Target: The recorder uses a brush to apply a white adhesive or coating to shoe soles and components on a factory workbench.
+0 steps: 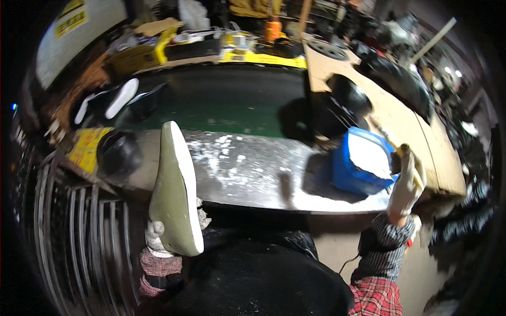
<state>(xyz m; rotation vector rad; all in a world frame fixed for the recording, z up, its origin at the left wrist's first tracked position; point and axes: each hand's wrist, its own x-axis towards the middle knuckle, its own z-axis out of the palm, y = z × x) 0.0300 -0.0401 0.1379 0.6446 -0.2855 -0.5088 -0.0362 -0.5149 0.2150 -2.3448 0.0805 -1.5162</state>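
My left hand (156, 235), in a light glove, is closed around a shoe sole (171, 195) at the left front. The sole stands nearly upright, its olive-green face and white rim showing. My right hand (408, 184), also gloved, is closed on a brush (388, 136) just right of a blue tub (350, 168). The brush's pale handle slants up and left past the tub's rim; its dark end is partly hidden by the fingers. White material fills the tub, which stands near the front edge of the bench.
A metal bench top (247, 163) with white spots borders a dark green conveyor belt (221, 100). White-soled shoe parts (122, 98) lie at its left. Black rounded objects (119, 152) sit left and right. A metal rack (87, 226) stands at lower left; a wooden board (400, 121) runs along the right.
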